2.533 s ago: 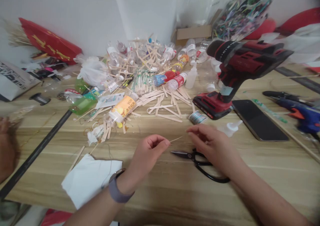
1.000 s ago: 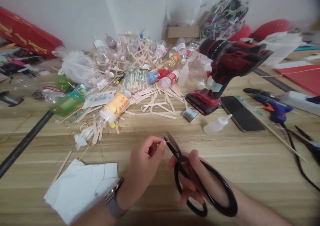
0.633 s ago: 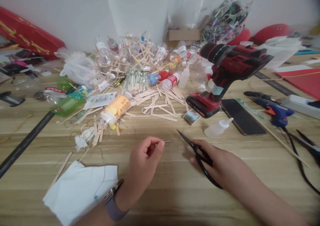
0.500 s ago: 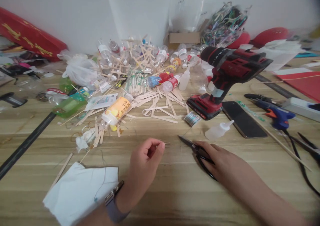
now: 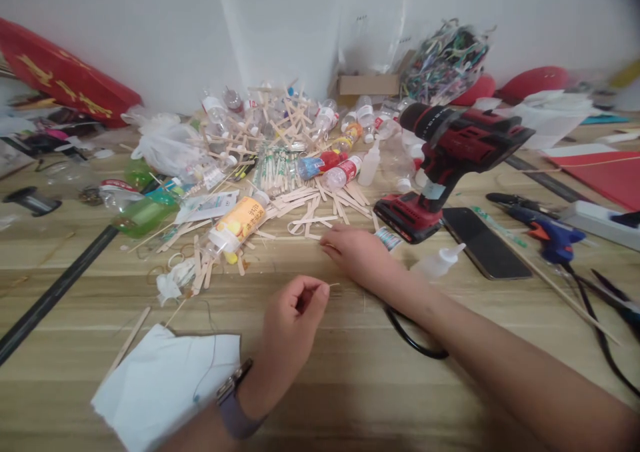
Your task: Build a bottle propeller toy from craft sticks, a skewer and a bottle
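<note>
My left hand [image 5: 294, 325], with a watch on its wrist, is closed in a pinch above the table. A thin pale strand [image 5: 335, 284] pokes out from between thumb and forefinger. Farther forward, my right hand [image 5: 359, 255] reaches left over the tabletop, its fingertips beside the end of a flat wooden stick [image 5: 313, 237]. Those fingertips are mostly hidden, so whether they grip anything does not show. Under my right forearm lie scissors with black handles [image 5: 419, 347], largely covered. A spool of thread [image 5: 388, 239] is partly visible behind that hand.
A red cordless drill [image 5: 445, 165] stands at the right, near a small dropper bottle [image 5: 440, 262], a phone [image 5: 485, 244] and a blue glue gun [image 5: 550, 232]. Plastic bottles and wooden sticks [image 5: 280, 165] heap up at the back. White cloth [image 5: 170, 385] lies front left.
My right hand has let go of the scissors, leaving them on the table, and moved forward and left toward the wooden sticks. My left hand keeps its pinch in nearly the same place.
</note>
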Demonstrator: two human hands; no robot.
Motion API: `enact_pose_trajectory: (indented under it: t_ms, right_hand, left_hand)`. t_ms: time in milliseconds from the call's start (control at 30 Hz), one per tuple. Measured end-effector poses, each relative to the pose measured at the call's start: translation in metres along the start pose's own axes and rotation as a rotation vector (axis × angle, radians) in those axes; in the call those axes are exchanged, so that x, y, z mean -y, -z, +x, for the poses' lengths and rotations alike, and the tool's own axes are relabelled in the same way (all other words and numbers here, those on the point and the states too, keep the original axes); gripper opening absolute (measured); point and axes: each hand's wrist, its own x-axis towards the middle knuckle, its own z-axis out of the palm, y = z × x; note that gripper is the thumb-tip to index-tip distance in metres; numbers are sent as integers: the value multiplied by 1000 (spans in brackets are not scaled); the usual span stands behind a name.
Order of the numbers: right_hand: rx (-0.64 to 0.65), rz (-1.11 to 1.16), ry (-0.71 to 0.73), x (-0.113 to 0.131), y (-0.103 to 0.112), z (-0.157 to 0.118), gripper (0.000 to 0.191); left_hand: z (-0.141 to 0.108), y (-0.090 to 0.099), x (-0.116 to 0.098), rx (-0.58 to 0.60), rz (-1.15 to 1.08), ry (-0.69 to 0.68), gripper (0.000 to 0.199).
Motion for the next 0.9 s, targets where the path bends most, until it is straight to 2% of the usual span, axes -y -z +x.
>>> enact_pose_trajectory:
  t_ms: [133,200,300,433,567,700,767,900]
  right_hand:
    - [37,6,54,9,-19,42,21]
    - [60,13,63,12,-26,55,27]
    - [55,43,80,16,-31,66,33]
    - [-22,143,109,18,-28,65,22]
    - [-144,295,104,13,-15,38,14]
    - [-249,406,12,3,-6,-16,15]
    - [-376,572,-21,3,-8,-44,12]
    - [-369,687,87,9,-25,-76,12]
  left_hand:
    - [-1,-1,2,0,-15,0,25]
    - [-1,-2,2,-2,-16,2,25]
    - [0,-2,2,-7,-21,3,25]
    - [3,0,2,-16,-44,26,25]
    - [6,2,3,-42,-130,94,25]
    - [10,0,8,-78,-246,129,26]
    - [10,-2,9,-67,-303,142,26]
    - [9,-6,7,58,-492,228,25]
